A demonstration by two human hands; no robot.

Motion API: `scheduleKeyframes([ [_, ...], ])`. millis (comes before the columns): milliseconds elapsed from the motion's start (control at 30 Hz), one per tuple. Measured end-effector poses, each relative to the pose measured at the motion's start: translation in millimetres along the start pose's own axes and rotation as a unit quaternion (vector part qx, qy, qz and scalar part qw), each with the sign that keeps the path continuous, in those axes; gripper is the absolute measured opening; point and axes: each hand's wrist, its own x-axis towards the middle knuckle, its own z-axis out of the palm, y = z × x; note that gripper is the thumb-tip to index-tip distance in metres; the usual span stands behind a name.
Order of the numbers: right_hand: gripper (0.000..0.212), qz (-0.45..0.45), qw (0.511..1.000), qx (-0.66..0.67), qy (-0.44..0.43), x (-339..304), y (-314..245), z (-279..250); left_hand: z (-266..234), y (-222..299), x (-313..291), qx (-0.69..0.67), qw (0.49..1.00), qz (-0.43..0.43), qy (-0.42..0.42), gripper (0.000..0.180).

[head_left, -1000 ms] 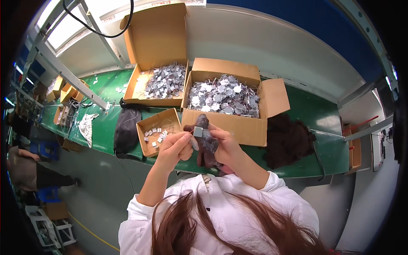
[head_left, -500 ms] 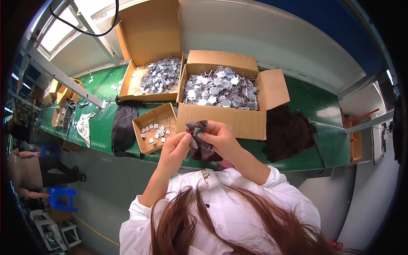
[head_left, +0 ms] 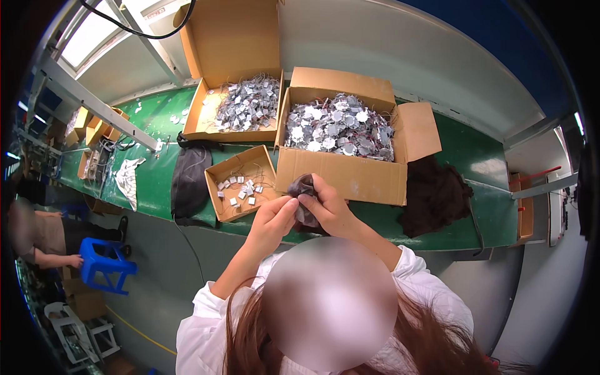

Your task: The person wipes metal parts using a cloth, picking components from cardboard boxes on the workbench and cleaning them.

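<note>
Clamps dark cloth (head_left: pixel 305 215) in right grip (head_left: pixel 330 211) by near edge of table (head_left: pixel 378 222), probably bunched for control; pinches left grip (head_left: pixel 274 222) together against its side, cannot tell on what; has small box (head_left: pixel 261 162) near at left, likely for easy reach, before larger cartons (head_left: pixel 344 176)

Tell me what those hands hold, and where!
A crumpled, dark brown cloth, by its bunched upper part in the right hand; what the left hand pinches is hidden.
</note>
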Motion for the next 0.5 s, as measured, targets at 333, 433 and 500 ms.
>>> scheduleKeyframes([
  [333,0.017,0.040,0.998,-0.033,0.024,1.8,16.4,10.4,-1.5,-1.4,-7.7,0.023,0.999,0.032,0.004,0.027],
  [433,0.020,0.047,0.998,0.031,0.008,8.4,19.6,13.6,-7.3,-4.8,-5.8,0.001,0.999,0.027,0.031,0.026],
  [500,0.021,0.053,0.996,0.070,0.019,7.7,11.2,19.2,-8.7,-3.2,-6.5,0.002,0.999,0.023,0.034,0.026],
])
